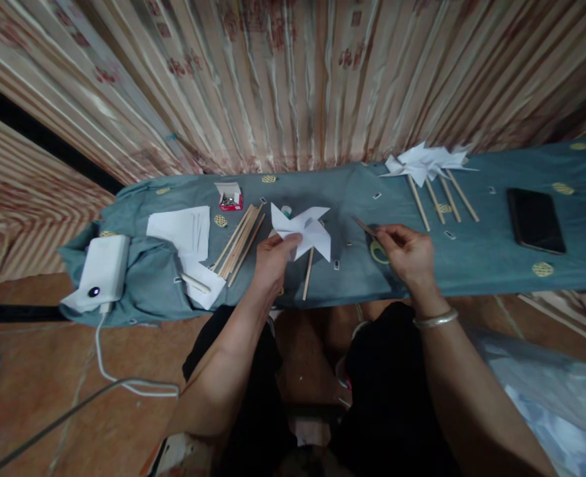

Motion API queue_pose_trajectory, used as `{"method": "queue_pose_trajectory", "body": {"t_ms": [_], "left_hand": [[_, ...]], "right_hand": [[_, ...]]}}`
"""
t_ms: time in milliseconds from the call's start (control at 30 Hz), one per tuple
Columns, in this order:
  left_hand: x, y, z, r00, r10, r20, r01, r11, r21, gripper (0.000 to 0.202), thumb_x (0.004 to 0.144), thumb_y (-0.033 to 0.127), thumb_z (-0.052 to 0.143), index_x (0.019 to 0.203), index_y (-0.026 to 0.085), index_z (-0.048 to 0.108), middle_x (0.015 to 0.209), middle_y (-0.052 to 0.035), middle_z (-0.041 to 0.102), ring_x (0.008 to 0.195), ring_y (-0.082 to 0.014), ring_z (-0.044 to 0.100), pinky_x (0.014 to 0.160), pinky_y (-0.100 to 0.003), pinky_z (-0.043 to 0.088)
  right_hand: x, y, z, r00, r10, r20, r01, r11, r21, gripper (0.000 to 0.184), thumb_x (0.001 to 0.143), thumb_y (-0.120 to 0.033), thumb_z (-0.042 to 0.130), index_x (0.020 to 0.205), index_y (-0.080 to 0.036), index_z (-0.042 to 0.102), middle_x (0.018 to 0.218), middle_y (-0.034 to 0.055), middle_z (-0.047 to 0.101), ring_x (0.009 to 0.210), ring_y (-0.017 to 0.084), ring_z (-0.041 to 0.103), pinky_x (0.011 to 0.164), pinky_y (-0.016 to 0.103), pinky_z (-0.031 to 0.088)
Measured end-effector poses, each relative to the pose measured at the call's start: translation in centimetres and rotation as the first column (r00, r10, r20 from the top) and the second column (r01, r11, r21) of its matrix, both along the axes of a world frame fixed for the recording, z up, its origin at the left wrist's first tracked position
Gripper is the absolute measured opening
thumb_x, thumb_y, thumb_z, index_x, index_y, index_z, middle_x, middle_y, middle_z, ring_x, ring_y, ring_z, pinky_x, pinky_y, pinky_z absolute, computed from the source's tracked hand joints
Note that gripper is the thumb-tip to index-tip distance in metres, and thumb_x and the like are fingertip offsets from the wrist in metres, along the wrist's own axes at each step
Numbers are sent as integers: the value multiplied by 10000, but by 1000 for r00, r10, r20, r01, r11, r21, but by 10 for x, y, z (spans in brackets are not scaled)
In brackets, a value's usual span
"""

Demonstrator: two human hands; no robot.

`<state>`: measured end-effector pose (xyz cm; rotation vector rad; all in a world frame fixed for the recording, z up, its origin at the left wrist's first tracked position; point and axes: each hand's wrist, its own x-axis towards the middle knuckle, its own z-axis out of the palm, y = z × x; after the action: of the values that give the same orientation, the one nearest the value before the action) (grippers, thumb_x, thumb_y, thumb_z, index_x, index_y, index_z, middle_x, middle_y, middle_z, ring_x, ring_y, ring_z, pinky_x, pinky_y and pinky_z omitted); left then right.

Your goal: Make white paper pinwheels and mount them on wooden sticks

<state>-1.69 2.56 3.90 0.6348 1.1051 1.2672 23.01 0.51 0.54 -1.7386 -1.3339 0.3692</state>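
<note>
- From where I stand, the paper pinwheel (307,230) is at the middle of the cloth-covered table (352,192), in the left hand (274,255), thumb and fingers pinched on one blade.
- A wooden stick (308,275) shows below its paper; whether the two are joined, I can't tell.
- The right hand (406,255), well apart from the pinwheel, has its thumb and fingertips closed on a thin dark tool (365,226), too small to name.
- Done, by the look of it: a cluster of white pinwheels (429,162) toward the far edge on the right, four sticks showing, their heads overlapping.
- Apparently unused: a bundle of loose sticks (239,242) just left of the left hand, and white paper sheets (178,228) beyond them.
- A small open red box (231,199) of shiny bits sits near the bundle.
- I'd judge the work partway along, with this piece unfinished.
</note>
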Motion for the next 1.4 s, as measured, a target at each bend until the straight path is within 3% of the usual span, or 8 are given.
{"method": "queue_pose_trajectory", "body": {"t_ms": [100, 300, 600, 933, 1100, 1233, 1400], "left_hand": [[-3, 2, 2, 999, 40, 23, -40, 999, -1, 250, 476, 227, 827, 693, 137, 743, 693, -40, 733, 679, -173, 667, 714, -290, 505], [0, 0, 0, 999, 31, -10, -31, 999, 20, 262, 452, 248, 843, 670, 143, 744, 699, -32, 736, 639, -146, 636, 682, -274, 482], [0, -3, -3, 994, -21, -111, 28, 998, 57, 184, 533, 268, 812, 666, 151, 762, 654, -20, 704, 578, -120, 578, 607, -255, 436], [-1, -3, -1, 993, -3, -120, 10, 998, 63, 173, 516, 275, 807, 642, 166, 764, 633, -10, 705, 579, -122, 573, 598, -250, 438], [-1, -4, 1, 992, -16, -123, 25, 997, 71, 161, 536, 279, 802, 645, 166, 763, 655, -18, 714, 589, -128, 583, 601, -257, 448], [-2, -4, 0, 991, -21, -130, 30, 997, 70, 156, 557, 268, 800, 665, 161, 767, 667, -15, 713, 597, -127, 588, 623, -265, 455], [-2, -4, 0, 993, -26, -116, 36, 996, 81, 152, 562, 262, 804, 672, 162, 771, 677, -14, 717, 611, -132, 599, 642, -269, 463]], "right_hand": [[2, -4, 2, 991, 18, 129, -15, 999, -28, 179, 814, -343, 637, 862, -226, 763, 818, 55, 774, 738, 238, 703, 722, 370, 535], [-20, -2, 0, 936, 236, 262, -235, 971, -35, 199, 858, -248, 569, 886, -224, 765, 981, 68, 783, 965, 267, 708, 910, 407, 517], [-38, 4, -5, 851, 273, 449, -243, 962, -124, 252, 892, -226, 525, 945, -168, 765, 994, 126, 762, 965, 315, 666, 886, 437, 512], [-41, 2, -6, 874, 287, 391, -278, 957, -83, 212, 878, -243, 548, 961, -204, 739, 1021, 87, 761, 1008, 289, 662, 952, 433, 496], [-45, 2, -5, 815, 339, 470, -327, 939, -110, 234, 902, -218, 508, 929, -187, 738, 1002, 121, 751, 978, 297, 660, 961, 444, 487], [-48, -1, -6, 798, 350, 490, -329, 935, -133, 261, 922, -222, 472, 911, -185, 730, 965, 139, 753, 946, 305, 671, 920, 452, 500], [-50, -6, -7, 833, 385, 398, -368, 922, -122, 240, 915, -224, 486, 948, -189, 721, 995, 114, 765, 931, 281, 707, 873, 423, 534]]}}
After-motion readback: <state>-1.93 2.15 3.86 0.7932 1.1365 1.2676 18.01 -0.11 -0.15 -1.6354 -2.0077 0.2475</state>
